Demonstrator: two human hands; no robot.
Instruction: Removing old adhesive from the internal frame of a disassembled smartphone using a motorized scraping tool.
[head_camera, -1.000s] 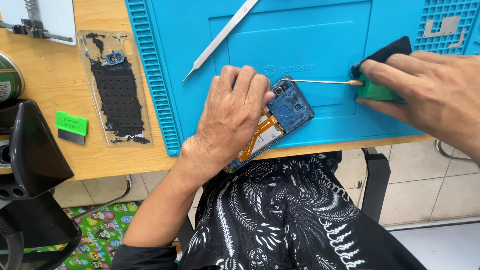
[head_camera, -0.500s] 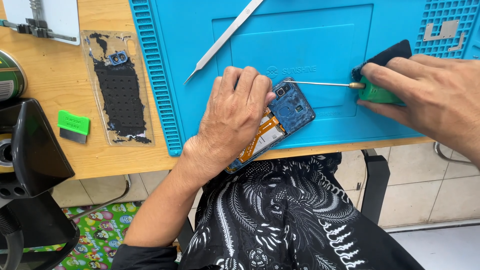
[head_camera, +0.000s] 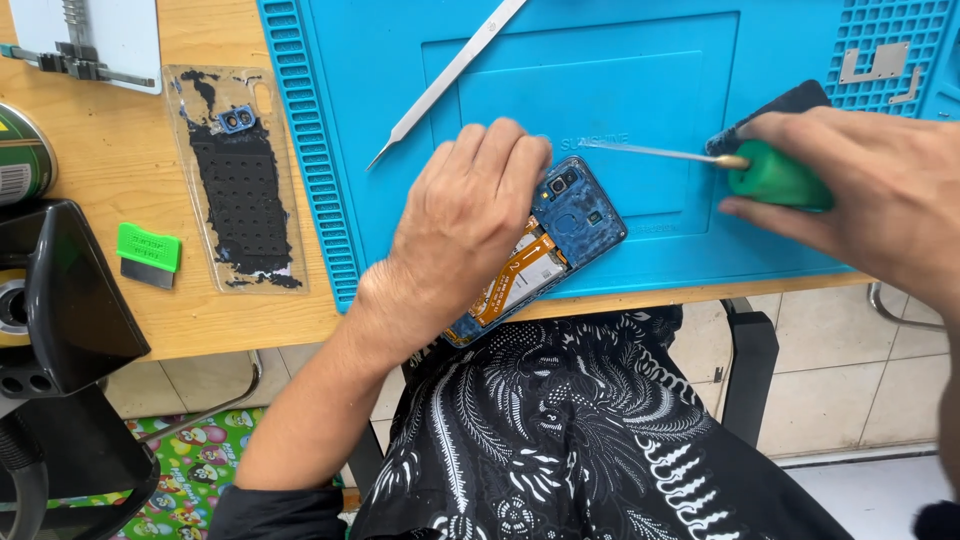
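Our left hand (head_camera: 465, 215) lies palm down over the opened phone (head_camera: 545, 245), fingers spread and pressing it flat against the blue mat (head_camera: 640, 90); the phone's blue inner frame, camera end and an orange flex cable show past our fingers, and its lower end juts over the near edge of the surface. Our right hand (head_camera: 870, 190) is clenched around the green handle of a screwdriver (head_camera: 745, 165), whose thin shaft points left, its tip just above the phone's camera end; whether it touches, we cannot tell. Farther up the mat lies a long metal pry tool (head_camera: 450, 75), set diagonally and apart from both hands. Left of the mat, on the wooden surface (head_camera: 150, 310), rest the removed clear back cover (head_camera: 240, 180) with black adhesive and a small green scraper (head_camera: 147, 252).
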